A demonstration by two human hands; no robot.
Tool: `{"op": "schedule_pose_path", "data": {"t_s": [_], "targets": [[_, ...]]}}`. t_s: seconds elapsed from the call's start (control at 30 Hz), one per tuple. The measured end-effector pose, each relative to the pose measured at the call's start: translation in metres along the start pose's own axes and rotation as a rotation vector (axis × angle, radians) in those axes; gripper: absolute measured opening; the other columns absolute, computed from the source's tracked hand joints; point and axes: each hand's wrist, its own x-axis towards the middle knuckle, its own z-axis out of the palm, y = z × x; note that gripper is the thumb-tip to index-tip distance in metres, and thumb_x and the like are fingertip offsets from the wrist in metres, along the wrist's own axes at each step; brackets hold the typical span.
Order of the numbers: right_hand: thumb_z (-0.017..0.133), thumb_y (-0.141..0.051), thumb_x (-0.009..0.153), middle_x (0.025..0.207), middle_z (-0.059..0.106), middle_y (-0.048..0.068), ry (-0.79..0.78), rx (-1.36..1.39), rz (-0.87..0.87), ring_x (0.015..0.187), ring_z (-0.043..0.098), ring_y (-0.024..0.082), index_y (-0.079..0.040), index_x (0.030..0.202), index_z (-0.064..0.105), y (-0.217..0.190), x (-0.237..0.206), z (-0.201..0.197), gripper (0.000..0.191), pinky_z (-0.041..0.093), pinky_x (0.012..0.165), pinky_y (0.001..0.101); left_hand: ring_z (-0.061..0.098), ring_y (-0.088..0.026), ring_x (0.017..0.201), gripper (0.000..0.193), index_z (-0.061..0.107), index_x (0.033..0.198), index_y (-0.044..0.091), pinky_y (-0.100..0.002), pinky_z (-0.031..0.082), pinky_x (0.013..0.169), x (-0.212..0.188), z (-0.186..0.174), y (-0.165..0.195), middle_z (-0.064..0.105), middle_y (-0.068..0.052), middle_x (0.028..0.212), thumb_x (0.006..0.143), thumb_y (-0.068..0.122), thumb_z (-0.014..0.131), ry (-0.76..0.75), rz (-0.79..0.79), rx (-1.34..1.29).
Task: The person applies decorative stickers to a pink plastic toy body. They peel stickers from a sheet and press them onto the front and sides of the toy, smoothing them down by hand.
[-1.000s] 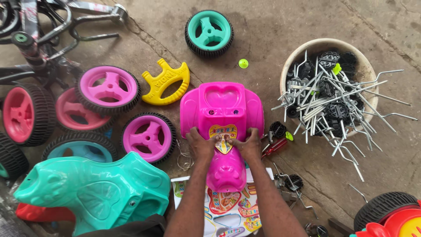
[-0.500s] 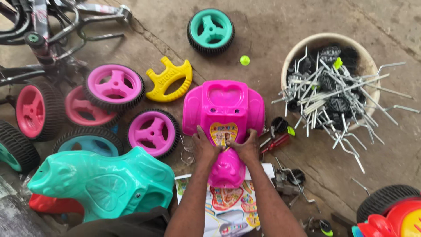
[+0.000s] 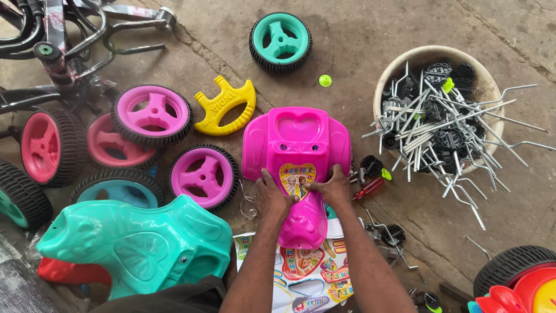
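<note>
Both hands press flat on the pink toy body, the left hand and right hand flanking its sticker. It lies on the floor, long axis running straight away from the person, both hands equally near.

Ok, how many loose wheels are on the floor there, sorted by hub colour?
Pink-hub wheels: 4
Teal-hub wheels: 3
Wheel with hidden hub, lower right: 1
Total: 8
</note>
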Motion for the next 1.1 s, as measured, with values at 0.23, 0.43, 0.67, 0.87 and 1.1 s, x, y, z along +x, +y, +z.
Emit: {"op": "schedule_pose_path", "data": {"t_s": [0.23, 0.43, 0.67, 0.87, 1.1], "targets": [[0.086, -0.062, 0.068, 0.086, 0.073, 0.018, 0.069, 0.073, -0.052, 0.079, 0.07, 0.03, -0.002, 0.093, 0.065, 0.008, 0.006, 0.004, 0.068, 0.054, 0.074, 0.0452, 0.032, -0.038, 0.145, 0.136, 0.006, 0.162, 0.009, -0.051, 0.032, 0.117, 0.004, 0.001, -0.005, 0.027, -0.02, 0.158, 0.066, 0.039, 0.097, 0.056, 0.053, -0.065], [0.082, -0.06, 0.077, 0.085, 0.071, 0.017, 0.251, 0.23, -0.071, 0.08, 0.07, 0.031, -0.002, 0.104, 0.065, 0.013, -0.001, 0.024, 0.066, 0.055, 0.075, 0.046, 0.038, -0.036, 0.141, 0.13, 0.014, 0.162, 0.01, -0.048, 0.033, 0.117, -0.001, 0.007, -0.011, 0.034, -0.018, 0.153, 0.064, 0.037, 0.096, 0.145, 0.068, -0.133], [0.092, -0.056, 0.062, 0.108, 0.07, 0.018, 0.089, 0.204, 0.022, 0.099, 0.071, 0.031, -0.003, 0.122, 0.053, 0.009, 0.002, 0.02, 0.09, 0.057, 0.088, 0.0438, 0.044, -0.034, 0.133, 0.121, 0.029, 0.152, 0.011, -0.052, 0.034, 0.111, 0.002, 0.008, -0.001, 0.043, -0.016, 0.14, 0.059, 0.045, 0.097, 0.294, 0.044, -0.187], [0.092, -0.058, 0.06, 0.112, 0.069, 0.019, 0.051, 0.199, 0.059, 0.106, 0.07, 0.033, -0.006, 0.125, 0.05, 0.008, -0.002, 0.021, 0.094, 0.056, 0.09, 0.0455, 0.053, -0.034, 0.121, 0.104, 0.046, 0.14, 0.015, -0.053, 0.043, 0.1, 0.007, 0.005, -0.003, 0.051, -0.013, 0.13, 0.054, 0.041, 0.099, 0.424, 0.079, -0.359], [0.089, -0.061, 0.061, 0.113, 0.071, 0.019, 0.064, 0.191, 0.086, 0.106, 0.07, 0.034, -0.007, 0.126, 0.051, 0.004, -0.003, 0.021, 0.093, 0.055, 0.091, 0.0467, 0.063, -0.03, 0.096, 0.065, 0.062, 0.105, 0.007, -0.045, 0.05, 0.085, 0.018, -0.001, -0.001, 0.06, -0.012, 0.106, 0.06, 0.039, 0.095, 0.512, 0.001, -0.553]]}}
